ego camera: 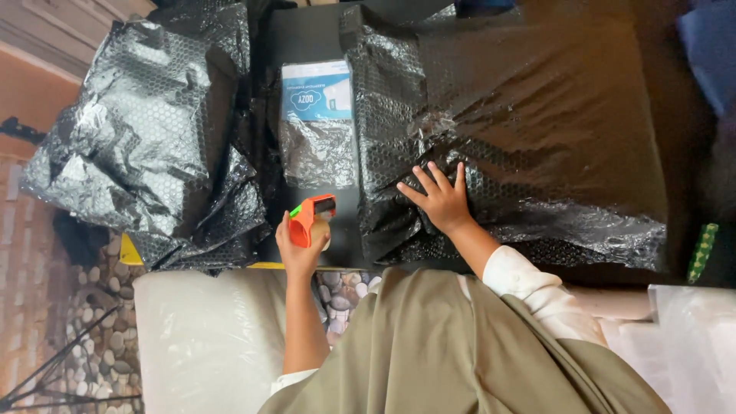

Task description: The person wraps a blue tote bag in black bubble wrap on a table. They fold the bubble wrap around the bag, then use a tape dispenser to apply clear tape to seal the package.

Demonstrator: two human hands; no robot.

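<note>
Item: large parcel (529, 130) in black bubble wrap, lying on the dark worktop (307, 31). Wrap looks soft, slick and crinkly; the bulk beneath seems stiff and probably heavy, best gripped at the ends.

Right hand (443, 201): fingers spread flat, pressing the near edge, holding nothing.

Left hand (300, 247): fingers closed round an orange tape dispenser (310, 218).

Adjacent: smaller wrapped packet (317, 123); crumpled loose wrap (146, 130) at left. Little free room between them.
</note>
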